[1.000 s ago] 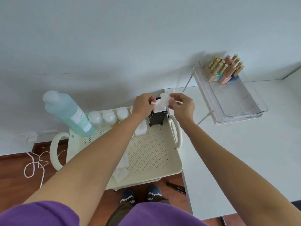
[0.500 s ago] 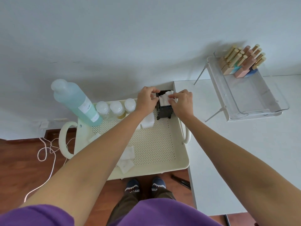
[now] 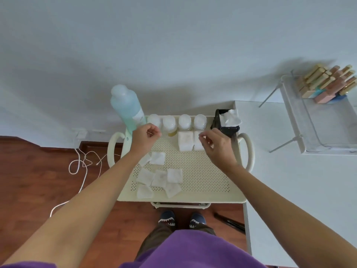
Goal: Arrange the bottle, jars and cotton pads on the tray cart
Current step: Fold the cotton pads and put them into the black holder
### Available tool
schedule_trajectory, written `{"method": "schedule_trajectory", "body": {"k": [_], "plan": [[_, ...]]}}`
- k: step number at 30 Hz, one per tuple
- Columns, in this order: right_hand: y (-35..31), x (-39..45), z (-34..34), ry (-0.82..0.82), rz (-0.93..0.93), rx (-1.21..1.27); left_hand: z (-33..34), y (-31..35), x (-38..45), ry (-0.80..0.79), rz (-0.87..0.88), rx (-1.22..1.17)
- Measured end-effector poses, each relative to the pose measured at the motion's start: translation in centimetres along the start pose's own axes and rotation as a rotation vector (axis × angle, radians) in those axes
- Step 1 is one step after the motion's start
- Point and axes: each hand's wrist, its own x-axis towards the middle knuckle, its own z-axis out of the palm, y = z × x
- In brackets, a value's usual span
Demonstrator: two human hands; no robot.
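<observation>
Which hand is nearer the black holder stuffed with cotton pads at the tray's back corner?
Right. The right hand hovers just beside the black holder, slightly nearer the person; the left hand is across the cream perforated tray, by the tall blue bottle.

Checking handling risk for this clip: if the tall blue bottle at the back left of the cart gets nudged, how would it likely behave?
The bottle stands tall and narrow, so it would probably tip rather than slide. It looks mostly full of liquid, so likely heavy for its size. If it fell rightward it could knock the jars standing in a row beside it.
</observation>
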Motion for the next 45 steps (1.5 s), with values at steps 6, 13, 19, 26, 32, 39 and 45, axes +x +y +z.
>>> {"method": "schedule_trajectory", "body": {"k": [6, 13, 19, 26, 32, 39, 45], "plan": [[-1.6, -4.2, 6.8, -0.556, 0.185, -0.054, 1.7, -5.6, -2.8, -0.192, -0.05, 0.2], [-2.0, -6.2, 10.7, -0.729, 0.185, -0.28, 3.5, -6.9, -2.7, -0.365, 0.015, 0.46], [-2.1, -5.9, 11.5, -0.725, 0.309, -0.24, 3.9, -7.2, -2.4, -0.422, 0.021, 0.608], [-2.4, -6.5, 9.4, -0.55, 0.524, -0.021, 2.8, -6.1, -2.3, -0.349, 0.056, 0.432], [-2.6, -5.5, 4.9, -0.366, 0.742, 0.248, 0.3, -2.9, -2.1, -0.379, 0.085, 0.228], [-2.3, -3.6, -1.4, -0.216, 0.69, 0.396, 1.3, 4.1, -0.4, -0.351, 0.211, 0.007], [-0.1, -2.1, -6.0, 0.103, 0.776, 0.383, 5.8, 9.9, 1.4, -0.424, 0.165, -0.146]]}}
